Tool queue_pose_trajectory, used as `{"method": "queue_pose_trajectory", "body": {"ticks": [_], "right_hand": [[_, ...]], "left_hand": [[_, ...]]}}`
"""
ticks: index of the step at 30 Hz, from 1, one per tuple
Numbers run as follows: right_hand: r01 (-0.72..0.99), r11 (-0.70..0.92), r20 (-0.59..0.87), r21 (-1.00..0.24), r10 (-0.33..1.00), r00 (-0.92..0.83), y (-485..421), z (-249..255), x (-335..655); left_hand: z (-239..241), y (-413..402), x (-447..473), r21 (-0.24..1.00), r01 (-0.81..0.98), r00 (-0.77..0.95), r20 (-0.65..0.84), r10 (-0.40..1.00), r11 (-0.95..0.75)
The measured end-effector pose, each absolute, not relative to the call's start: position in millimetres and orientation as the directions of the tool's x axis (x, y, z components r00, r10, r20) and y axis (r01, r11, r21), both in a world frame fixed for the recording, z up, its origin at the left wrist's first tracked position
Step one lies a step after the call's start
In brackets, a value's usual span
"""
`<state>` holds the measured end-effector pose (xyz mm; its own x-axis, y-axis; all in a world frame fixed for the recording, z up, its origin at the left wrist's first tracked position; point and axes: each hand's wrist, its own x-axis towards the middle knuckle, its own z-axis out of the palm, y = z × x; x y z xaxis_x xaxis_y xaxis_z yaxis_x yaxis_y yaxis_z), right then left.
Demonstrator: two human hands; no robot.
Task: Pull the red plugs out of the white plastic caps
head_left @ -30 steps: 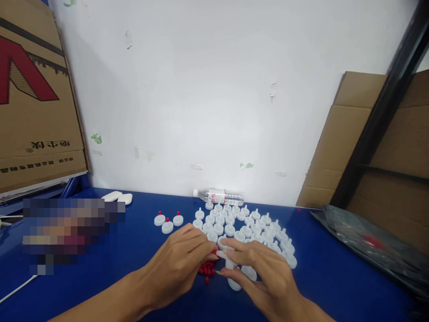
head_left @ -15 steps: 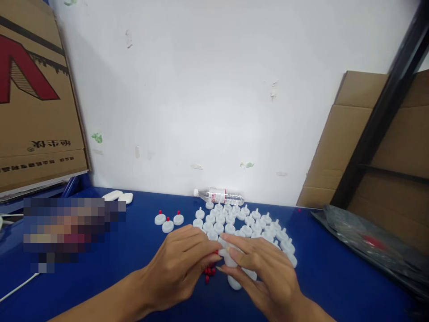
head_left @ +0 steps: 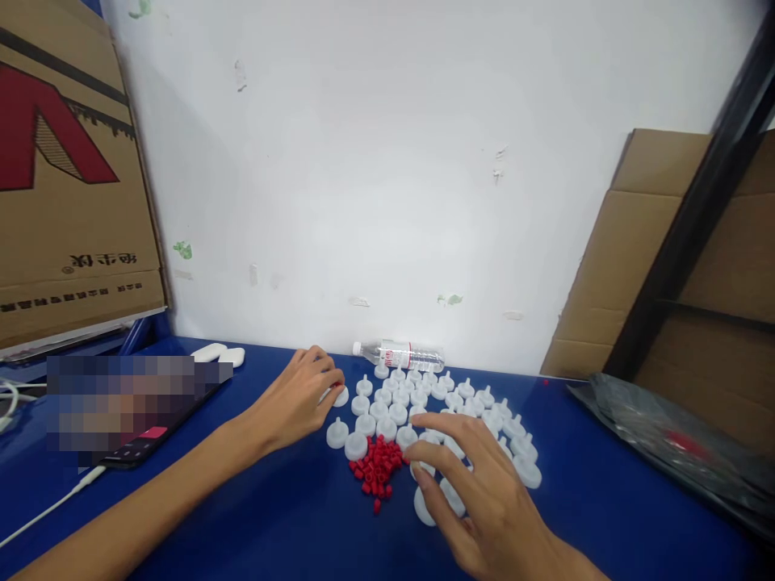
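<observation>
My left hand is at the left of the group, its fingers curled down round a white nozzle cap. A bit of red shows by the fingertips; the hand hides most of what lies beneath it. My right hand hovers with fingers apart over several white nozzle caps, nothing seen in its grasp. These caps are round, with thin spouts pointing up. In front of them, between my hands, lies a pile of small red tip covers.
A clear plastic bottle lies against the wall. At left are a phone with a white cable, a white case and a big carton. Grey plastic bags and cardboard stand at right on the blue table.
My hands were together on a white cap and a red tip cover. They have parted: the left moved away to the far left, the right opened over the caps. The red pile is uncovered.
</observation>
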<state>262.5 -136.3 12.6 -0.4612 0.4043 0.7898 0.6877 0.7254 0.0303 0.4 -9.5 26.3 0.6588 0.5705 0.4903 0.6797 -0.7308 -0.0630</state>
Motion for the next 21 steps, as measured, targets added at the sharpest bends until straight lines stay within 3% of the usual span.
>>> {"method": "queue_pose_trajectory", "body": {"ticks": [13,21], "right_hand": [[0.663,0.749,0.759,0.006,0.428,-0.491,-137,11,260],[0.679,0.734,0.748,-0.016,0.46,-0.479,-135,10,260]], "left_hand": [[5,0,-1,-0.091,0.69,0.686,0.4,0.608,-0.718],[26,-20,5,-0.039,0.67,0.681,0.429,0.593,-0.741]]}}
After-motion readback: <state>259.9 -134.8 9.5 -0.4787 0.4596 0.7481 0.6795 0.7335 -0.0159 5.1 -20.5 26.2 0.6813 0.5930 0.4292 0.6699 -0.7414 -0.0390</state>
